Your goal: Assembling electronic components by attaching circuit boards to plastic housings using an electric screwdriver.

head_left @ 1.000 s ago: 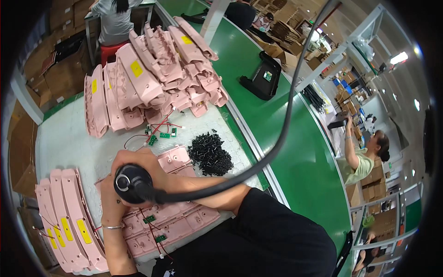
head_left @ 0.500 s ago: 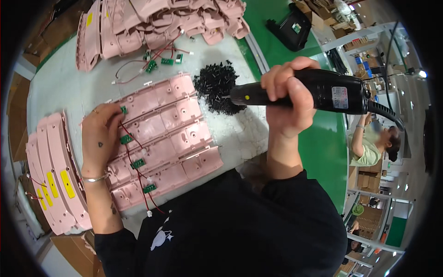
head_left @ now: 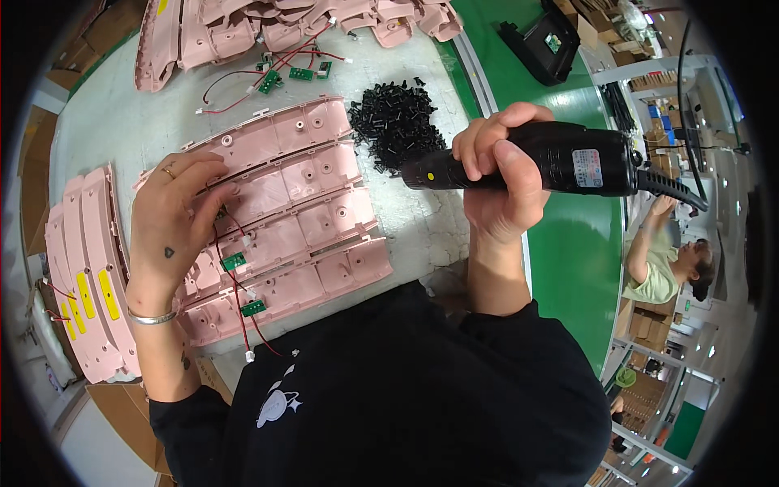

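My right hand (head_left: 507, 174) grips a black corded electric screwdriver (head_left: 560, 154), held level with its nose at the edge of a heap of small black screws (head_left: 393, 122). My left hand (head_left: 174, 211) hovers over the left part of several pink plastic panels (head_left: 296, 170) laid in rows, thumb and fingers apart, nothing visible between them. Beside the thumb a small green circuit board is mostly hidden. On the nearer panels lie another green circuit board (head_left: 234, 261) and the nearest green circuit board (head_left: 253, 308), with thin red and dark wires ending in white plugs.
Stacked pink panels (head_left: 268, 24) fill the far side of the table. Loose wired boards (head_left: 300, 74) lie before them. Pink panels with yellow labels (head_left: 85, 296) stand at the left. An open black case (head_left: 540, 45) rests on the green surface. Another person (head_left: 669, 268) is at the right.
My left hand has come away from the green board on the farthest panel, and its thumb and fingers have spread. The screwdriver stays by the screws. The whole view has shifted slightly.
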Tool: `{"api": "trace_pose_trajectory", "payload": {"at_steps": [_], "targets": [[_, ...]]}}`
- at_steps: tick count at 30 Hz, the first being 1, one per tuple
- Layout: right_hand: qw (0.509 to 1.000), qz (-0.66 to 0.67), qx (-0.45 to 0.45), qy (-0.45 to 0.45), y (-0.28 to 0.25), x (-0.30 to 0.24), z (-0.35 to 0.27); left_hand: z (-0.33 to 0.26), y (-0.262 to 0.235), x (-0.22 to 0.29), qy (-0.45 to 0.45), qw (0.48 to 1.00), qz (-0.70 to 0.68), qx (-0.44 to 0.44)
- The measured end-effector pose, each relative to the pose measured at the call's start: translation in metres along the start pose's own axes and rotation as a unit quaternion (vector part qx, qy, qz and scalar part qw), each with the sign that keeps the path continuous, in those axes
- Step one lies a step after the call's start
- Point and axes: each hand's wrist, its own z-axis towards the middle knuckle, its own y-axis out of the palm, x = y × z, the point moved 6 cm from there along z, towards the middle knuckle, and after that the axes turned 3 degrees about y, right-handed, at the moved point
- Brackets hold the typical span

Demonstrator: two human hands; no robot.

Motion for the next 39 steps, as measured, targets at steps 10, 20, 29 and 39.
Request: {"api": "trace_pose_trajectory", "payload": {"at_steps": [10,20,29,39], "targets": [[0.999,0.020,-0.021,-0.039,-0.006,-0.010,0.001,0.024,0.022,0.043,0.100,0.993,-0.053,-0.040],[0.988,0.092,-0.081,-0.090,0.004,-0.053,-0.002,0.067,0.099,0.076,0.165,0.964,-0.188,-0.092],[0.976,0.117,-0.134,-0.123,-0.005,-0.069,-0.001,0.070,0.090,0.087,0.174,0.957,-0.225,-0.060],[0.975,0.127,-0.149,-0.108,0.005,-0.073,-0.001,0.063,0.079,0.089,0.186,0.961,-0.203,-0.015]]}}
